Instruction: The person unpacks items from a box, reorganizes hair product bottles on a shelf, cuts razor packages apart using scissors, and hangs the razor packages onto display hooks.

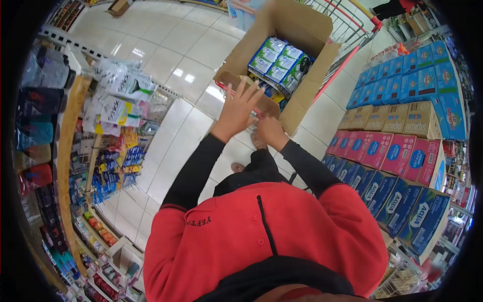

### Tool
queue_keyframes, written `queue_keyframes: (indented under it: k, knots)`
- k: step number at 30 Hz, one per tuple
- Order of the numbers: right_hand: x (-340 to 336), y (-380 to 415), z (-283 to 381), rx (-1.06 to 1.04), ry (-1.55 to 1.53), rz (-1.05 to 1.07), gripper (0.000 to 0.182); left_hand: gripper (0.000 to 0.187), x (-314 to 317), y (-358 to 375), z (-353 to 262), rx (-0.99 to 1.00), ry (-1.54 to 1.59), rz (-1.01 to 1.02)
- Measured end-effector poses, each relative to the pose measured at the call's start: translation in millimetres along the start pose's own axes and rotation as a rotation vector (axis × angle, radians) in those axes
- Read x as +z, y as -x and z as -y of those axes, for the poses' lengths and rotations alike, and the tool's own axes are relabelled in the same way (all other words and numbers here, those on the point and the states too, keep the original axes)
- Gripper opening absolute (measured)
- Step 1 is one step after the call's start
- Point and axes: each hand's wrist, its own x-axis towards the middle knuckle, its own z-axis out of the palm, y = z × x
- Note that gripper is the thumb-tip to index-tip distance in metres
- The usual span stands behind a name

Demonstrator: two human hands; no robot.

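The fingers of the left hand [238, 109] are spread apart over the near flap [254, 95] of the cardboard box [302, 103]; whether the flap is pressed cannot be told. The fingers of the right hand [270, 132] are curled at the flap's right end, beside the red cart bar [222, 86]; whether anything is clamped cannot be told. Both forearms are extended forward, with the wrists brought near each other. The open box is carried by the shopping cart [347, 59], just beyond the hands. Inside, blue-and-green packs [275, 59] are stacked beside a dark item [304, 64].
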Motion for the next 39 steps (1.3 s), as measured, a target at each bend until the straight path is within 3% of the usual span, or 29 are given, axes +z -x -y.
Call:
queue_keyframes:
  k: [2, 4, 6, 7, 8, 9, 10, 16, 18, 20, 22, 23, 25, 26, 28, 29, 32, 33, 39]
  knots:
    - [-35, 11, 17, 0.032, 0.001, 0.01, 0.023, 0.061, 14, 4, 8, 0.011, -0.057, 0.079]
    - [-81, 12, 18, -0.129, -0.212, 0.405, 0.02, 0.06, 22, 19, 7, 0.022, -0.116, 0.158]
    - [-118, 2, 15, 0.032, -0.218, 0.267, 0.02, 0.048, 24, 38, 4, -0.016, 0.002, 0.181]
    - [-124, -8, 1, 0.011, -0.196, 0.193, 0.019, 0.035, 26, 53, 2, -0.046, -0.018, 0.207]
    - [-125, -25, -14, -0.012, -0.174, 0.118, 0.019, 0.035, 33, 73, -2, -0.056, -0.016, 0.206]
    - [-121, -43, -21, -0.032, -0.061, 0.131, 0.017, 0.031, 41, 94, -7, -0.07, 0.065, 0.059]
    - [-114, -63, -28, -0.06, 0.051, 0.141, 0.016, 0.027, 44, 109, -14, -0.087, 0.138, -0.093]
    - [43, -134, -21, -0.334, 0.201, 0.552, 0.02, 0.028, 43, 132, -41, -0.258, 0.133, -0.173]
    - [88, -107, -14, -0.275, 0.202, 0.601, 0.018, 0.027, 40, 142, -46, -0.306, 0.13, -0.167]
    - [103, -68, -12, -0.326, 0.204, 0.831, 0.021, 0.027, 38, 152, -51, -0.361, 0.127, -0.163]
    - [155, -38, -44, -0.248, 0.364, 0.889, 0.026, 0.026, 37, 159, -56, -0.395, 0.124, -0.165]
    - [149, -33, -53, -0.273, 0.373, 0.9, 0.026, 0.026, 36, 162, -58, -0.422, 0.119, -0.172]
    - [128, -27, -63, -0.364, 0.441, 0.646, 0.032, 0.026, 36, 163, -59, -0.429, 0.14, -0.171]
    - [118, -31, -62, -0.381, 0.449, 0.65, 0.032, 0.026, 36, 164, -59, -0.446, 0.136, -0.18]
    - [94, -38, -58, -0.388, 0.763, 0.77, 0.032, 0.024, 36, 167, -59, -0.42, 0.095, -0.166]
    - [97, -34, -81, -0.749, 1.022, 0.583, 0.031, 0.024, 37, 168, -59, -0.425, 0.092, -0.171]
    - [43, -40, -59, -0.848, 1.171, 0.648, 0.031, 0.024, 38, 171, -60, -0.434, 0.082, -0.189]
    - [38, -42, -63, -0.92, 1.168, 0.524, 0.027, 0.024, 37, 171, -60, -0.439, 0.088, -0.183]
    - [-23, -80, -80, -0.875, 1.162, 0.352, 0.024, 0.023, 37, 172, -59, -0.445, 0.121, -0.187]
